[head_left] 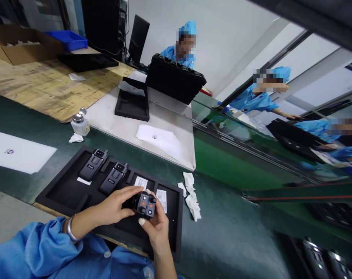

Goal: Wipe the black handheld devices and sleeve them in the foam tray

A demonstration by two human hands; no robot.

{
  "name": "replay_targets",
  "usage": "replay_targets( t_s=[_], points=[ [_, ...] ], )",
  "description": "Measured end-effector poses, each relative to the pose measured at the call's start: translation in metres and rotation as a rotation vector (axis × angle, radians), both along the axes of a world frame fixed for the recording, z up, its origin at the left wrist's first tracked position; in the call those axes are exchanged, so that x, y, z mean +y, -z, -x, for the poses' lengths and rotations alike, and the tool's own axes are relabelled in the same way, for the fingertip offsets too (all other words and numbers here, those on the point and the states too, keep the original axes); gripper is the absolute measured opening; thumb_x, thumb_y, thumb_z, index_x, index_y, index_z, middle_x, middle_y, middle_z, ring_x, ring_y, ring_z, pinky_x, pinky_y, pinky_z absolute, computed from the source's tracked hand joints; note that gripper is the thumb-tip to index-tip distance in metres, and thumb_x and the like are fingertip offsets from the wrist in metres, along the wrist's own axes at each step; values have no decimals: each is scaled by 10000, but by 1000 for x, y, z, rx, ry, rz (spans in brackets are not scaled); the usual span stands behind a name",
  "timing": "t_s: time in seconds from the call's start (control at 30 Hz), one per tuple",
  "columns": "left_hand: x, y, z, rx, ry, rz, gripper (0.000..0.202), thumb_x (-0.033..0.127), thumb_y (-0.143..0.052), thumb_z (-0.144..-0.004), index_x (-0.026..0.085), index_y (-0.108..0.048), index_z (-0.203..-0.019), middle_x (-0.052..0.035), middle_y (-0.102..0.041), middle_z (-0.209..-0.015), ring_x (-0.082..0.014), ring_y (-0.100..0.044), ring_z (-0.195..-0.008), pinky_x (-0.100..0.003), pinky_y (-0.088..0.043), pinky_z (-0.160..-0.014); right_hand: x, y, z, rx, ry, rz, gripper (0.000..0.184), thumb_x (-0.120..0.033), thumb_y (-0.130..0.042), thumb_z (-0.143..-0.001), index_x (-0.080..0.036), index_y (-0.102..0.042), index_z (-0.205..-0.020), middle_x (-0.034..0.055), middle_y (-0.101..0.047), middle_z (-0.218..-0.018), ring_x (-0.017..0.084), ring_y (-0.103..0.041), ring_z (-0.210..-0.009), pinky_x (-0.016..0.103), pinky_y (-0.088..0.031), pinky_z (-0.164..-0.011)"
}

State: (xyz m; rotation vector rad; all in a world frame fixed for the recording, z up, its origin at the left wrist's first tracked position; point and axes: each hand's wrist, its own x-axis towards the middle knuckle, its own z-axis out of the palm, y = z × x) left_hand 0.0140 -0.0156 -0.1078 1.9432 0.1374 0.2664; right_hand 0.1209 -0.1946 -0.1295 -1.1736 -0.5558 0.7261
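Note:
Between my hands are black two-way radios point(146, 204), seemingly two side by side, with orange and pale round spots on the end facing me. My left hand point(119, 205) closes on them from the left. On the right side, my right hand point(157, 226) grips them with the thumb below. They are held above a black foam tray point(62, 192), whose compartments hold one two-way radio point(93, 164) and another two-way radio point(114, 178). White printed labels point(162, 200) lie in the compartments behind my hands. My fingers hide part of the held radios.
Crumpled white tissue point(193, 203) lies right of the tray. A pump bottle point(80, 124) and a white foam sheet point(20, 152) are to the left. Black trays point(176, 79) stand ahead, near a co-worker point(187, 46). More radios point(315, 257) sit at lower right.

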Motion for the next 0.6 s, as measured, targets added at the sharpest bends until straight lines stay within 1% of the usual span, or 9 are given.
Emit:
replay_targets(
  t_s=[0.07,0.17,0.23,0.3,0.37,0.43,0.5,0.53,0.6],
  points=[
    [-3,3,0,-15,-5,-35,870,34,-664,-753,323,-360,-1515,-60,-431,-1535,-236,-406,-1414,-444,-328,-1198,-1,0,2,-19,-12,55,769,-202,-805,-763,-315,-473,-1447,66,-444,-1514,272,-425,-1399,464,-328,-1191],
    [-5,7,-2,-36,-8,-48,920,12,-655,-739,340,-319,-1531,-60,-452,-1511,-229,-438,-1385,-430,-351,-1183,0,3,4,-37,-16,106,779,-227,-797,-778,-313,-444,-1467,69,-423,-1528,280,-441,-1386,478,-349,-1179],
    [-5,6,-5,-37,-17,-19,890,51,-679,-753,329,-336,-1526,-70,-473,-1492,-238,-469,-1358,-431,-371,-1166,3,7,3,-50,9,104,764,-253,-777,-799,-298,-430,-1478,79,-419,-1531,277,-462,-1370,472,-379,-1160],
    [-4,4,-9,-40,-29,72,820,136,-725,-768,293,-394,-1503,-86,-487,-1485,-261,-477,-1352,-446,-369,-1162,8,10,1,-63,69,93,730,-291,-762,-812,-252,-447,-1469,102,-464,-1496,272,-488,-1347,460,-394,-1149],
    [-3,-1,-14,-49,-68,296,702,251,-729,-810,232,-463,-1459,-108,-547,-1431,-275,-519,-1314,-449,-399,-1137,14,11,-2,-37,170,95,659,-348,-739,-826,-197,-503,-1423,116,-561,-1402,259,-547,-1285,444,-406,-1136],
    [-4,-8,-18,-25,-132,631,564,367,-678,-871,167,-538,-1380,-132,-656,-1281,-273,-636,-1157,-414,-511,-1013,19,9,-4,89,279,112,588,-426,-702,-842,-165,-562,-1350,105,-666,-1251,238,-639,-1149,425,-469,-1073],
    [-6,-14,-20,44,-204,951,503,465,-634,-901,107,-614,-1252,-148,-737,-1045,-249,-725,-863,-350,-596,-772,24,3,-4,267,362,138,547,-520,-669,-841,-146,-620,-1238,85,-735,-1057,221,-711,-931,392,-573,-902],
    [-8,-17,-20,85,-238,1069,504,499,-636,-893,82,-642,-1176,-150,-748,-928,-233,-722,-717,-322,-594,-653,26,-1,-2,346,386,152,540,-565,-663,-830,-138,-644,-1160,73,-748,-943,214,-720,-807,370,-602,-782],
    [-11,-22,-19,133,-274,1230,503,523,-661,-870,54,-666,-1054,-143,-732,-753,-209,-673,-529,-289,-558,-504,29,-11,2,450,393,172,528,-626,-674,-793,-138,-663,-997,47,-730,-756,200,-687,-615,327,-587,-578]
  ],
)
